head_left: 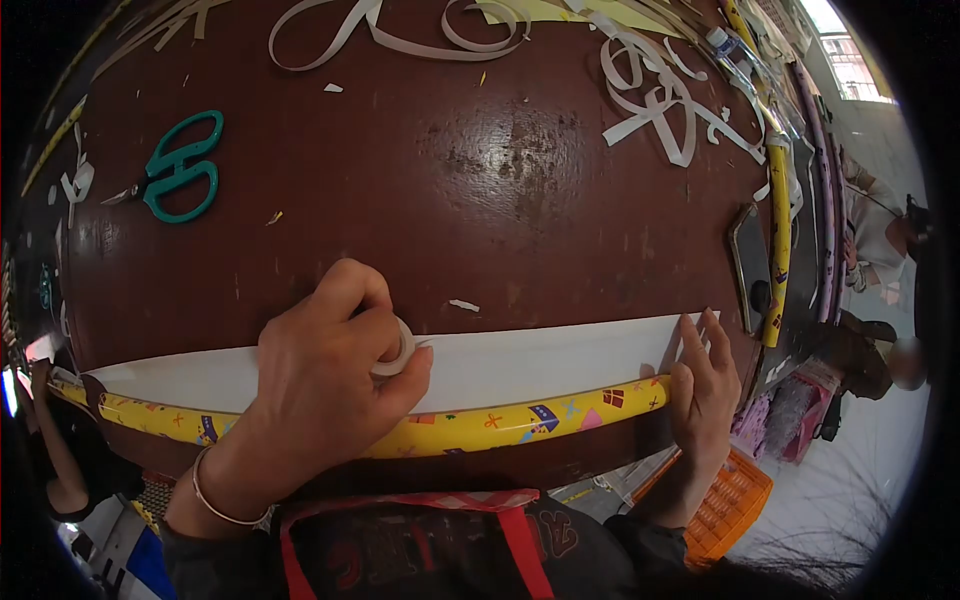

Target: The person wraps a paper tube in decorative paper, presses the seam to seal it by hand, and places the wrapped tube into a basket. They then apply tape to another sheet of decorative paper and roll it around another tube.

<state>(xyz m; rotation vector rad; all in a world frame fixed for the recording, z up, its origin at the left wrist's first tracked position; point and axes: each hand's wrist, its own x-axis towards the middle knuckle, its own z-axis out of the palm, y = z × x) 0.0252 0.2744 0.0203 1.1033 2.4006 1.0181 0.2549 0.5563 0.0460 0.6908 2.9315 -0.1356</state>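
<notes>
A long yellow patterned roll point(500, 428) lies along the near edge of the brown table, with a white strip of its sheet point(540, 360) showing flat beyond it. My left hand point(335, 365) is closed around a small roll of tape point(404, 350), over the white strip left of the middle. At the roll's right end rests my right hand point(706, 385), its fingers spread on the white sheet and its thumb side against the roll.
Teal scissors point(182, 168) lie at the left of the table point(330, 200). Curled white strips point(665, 100) are at the back right, near a phone point(748, 255) and another yellow roll point(778, 240). An orange crate point(735, 505) stands below right. People are at both sides.
</notes>
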